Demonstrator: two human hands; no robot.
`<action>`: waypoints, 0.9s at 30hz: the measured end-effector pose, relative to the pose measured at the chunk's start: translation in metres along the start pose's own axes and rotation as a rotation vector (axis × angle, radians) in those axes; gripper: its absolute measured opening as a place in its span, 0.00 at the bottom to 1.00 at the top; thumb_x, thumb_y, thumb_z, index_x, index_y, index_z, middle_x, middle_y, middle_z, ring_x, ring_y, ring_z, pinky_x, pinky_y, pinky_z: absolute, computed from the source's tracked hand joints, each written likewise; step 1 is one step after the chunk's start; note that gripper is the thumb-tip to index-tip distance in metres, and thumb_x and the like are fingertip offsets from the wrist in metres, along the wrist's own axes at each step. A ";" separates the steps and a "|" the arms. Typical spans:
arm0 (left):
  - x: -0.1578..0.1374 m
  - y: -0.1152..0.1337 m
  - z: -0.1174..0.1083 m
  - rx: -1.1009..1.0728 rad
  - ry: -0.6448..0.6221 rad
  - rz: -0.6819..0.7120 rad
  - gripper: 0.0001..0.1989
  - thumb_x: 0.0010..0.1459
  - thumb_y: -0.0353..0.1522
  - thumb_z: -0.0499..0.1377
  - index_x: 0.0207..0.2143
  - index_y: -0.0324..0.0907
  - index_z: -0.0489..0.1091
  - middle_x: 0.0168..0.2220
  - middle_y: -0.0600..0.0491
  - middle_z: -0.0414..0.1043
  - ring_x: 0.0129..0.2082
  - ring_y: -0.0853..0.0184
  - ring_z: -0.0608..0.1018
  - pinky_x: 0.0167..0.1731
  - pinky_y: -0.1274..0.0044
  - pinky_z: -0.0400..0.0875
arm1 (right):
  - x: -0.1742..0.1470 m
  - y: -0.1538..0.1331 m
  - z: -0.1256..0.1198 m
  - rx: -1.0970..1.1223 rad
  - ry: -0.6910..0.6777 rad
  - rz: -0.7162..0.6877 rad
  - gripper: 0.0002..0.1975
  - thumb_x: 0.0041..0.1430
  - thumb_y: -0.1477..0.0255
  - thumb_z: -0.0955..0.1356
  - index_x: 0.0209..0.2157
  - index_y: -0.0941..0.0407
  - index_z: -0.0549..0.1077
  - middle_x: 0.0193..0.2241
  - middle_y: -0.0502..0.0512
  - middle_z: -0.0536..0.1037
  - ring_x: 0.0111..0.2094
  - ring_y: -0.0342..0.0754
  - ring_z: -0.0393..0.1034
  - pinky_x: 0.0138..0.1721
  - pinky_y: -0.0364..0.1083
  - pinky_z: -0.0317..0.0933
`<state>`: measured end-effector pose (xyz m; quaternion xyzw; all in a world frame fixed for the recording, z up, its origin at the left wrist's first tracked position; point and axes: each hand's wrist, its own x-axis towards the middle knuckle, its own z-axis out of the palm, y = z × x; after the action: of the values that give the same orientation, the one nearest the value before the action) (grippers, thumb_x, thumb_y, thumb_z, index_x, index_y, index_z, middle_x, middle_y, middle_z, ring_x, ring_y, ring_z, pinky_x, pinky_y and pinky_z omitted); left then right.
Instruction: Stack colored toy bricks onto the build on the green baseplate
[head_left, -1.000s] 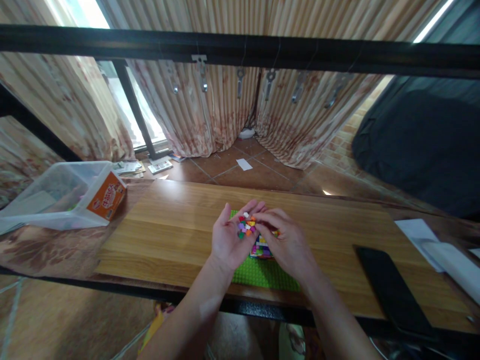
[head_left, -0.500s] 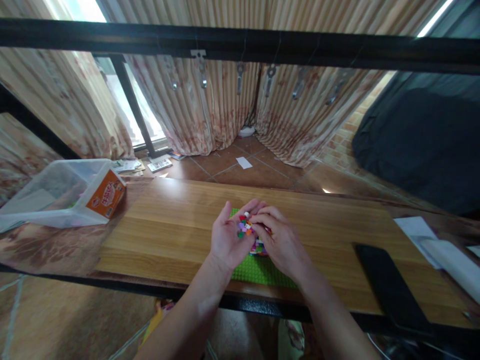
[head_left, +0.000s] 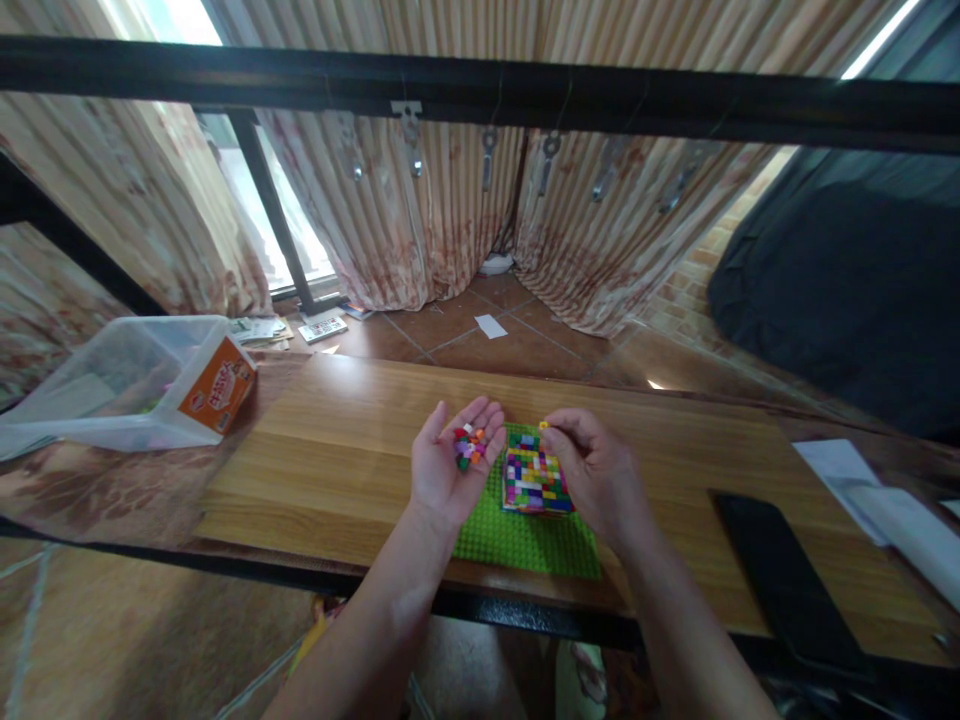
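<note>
The left hand (head_left: pixel 441 470) and the right hand (head_left: pixel 604 472) are seen bare, with slim fingers (head_left: pixel 574 421); the forearms (head_left: pixel 394 595) are also uncovered, and are seen to widen away from the wrists (head_left: pixel 436 520)

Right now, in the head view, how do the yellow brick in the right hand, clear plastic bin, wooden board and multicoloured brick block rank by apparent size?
1. Wooden board
2. Clear plastic bin
3. Multicoloured brick block
4. Yellow brick in the right hand

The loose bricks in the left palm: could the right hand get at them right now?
Probably yes: the left hand lies open, palm up, nothing covers the loose bricks, and the right hand is close by. It pinches a small yellow brick, though, so that hand isn't entirely free.
</note>
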<state>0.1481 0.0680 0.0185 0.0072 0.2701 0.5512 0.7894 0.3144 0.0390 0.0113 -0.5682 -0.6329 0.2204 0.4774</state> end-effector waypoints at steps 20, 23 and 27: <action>0.011 -0.019 -0.020 0.478 0.093 -0.015 0.03 0.47 0.24 0.63 0.28 0.34 0.74 0.21 0.53 0.70 0.16 0.79 0.64 0.14 0.85 0.46 | 0.001 0.013 0.018 -0.269 -0.105 -0.132 0.09 0.61 0.73 0.65 0.33 0.52 0.78 0.33 0.56 0.81 0.38 0.53 0.74 0.42 0.52 0.65; 0.011 -0.020 -0.019 0.478 0.086 -0.011 0.03 0.47 0.24 0.63 0.28 0.33 0.74 0.21 0.53 0.70 0.17 0.79 0.64 0.14 0.85 0.46 | 0.001 0.014 0.019 -0.266 -0.102 -0.144 0.09 0.61 0.72 0.65 0.32 0.52 0.77 0.32 0.55 0.80 0.37 0.53 0.74 0.41 0.51 0.65; 0.010 -0.022 -0.019 0.498 0.084 -0.014 0.03 0.47 0.24 0.62 0.28 0.34 0.75 0.21 0.53 0.70 0.17 0.79 0.64 0.15 0.85 0.47 | 0.001 0.016 0.020 -0.254 -0.091 -0.135 0.08 0.60 0.72 0.65 0.32 0.52 0.77 0.33 0.55 0.80 0.36 0.52 0.74 0.40 0.51 0.66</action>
<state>0.1611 0.0627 -0.0081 0.1766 0.4299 0.4619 0.7554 0.3051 0.0496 -0.0101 -0.5697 -0.7135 0.1315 0.3860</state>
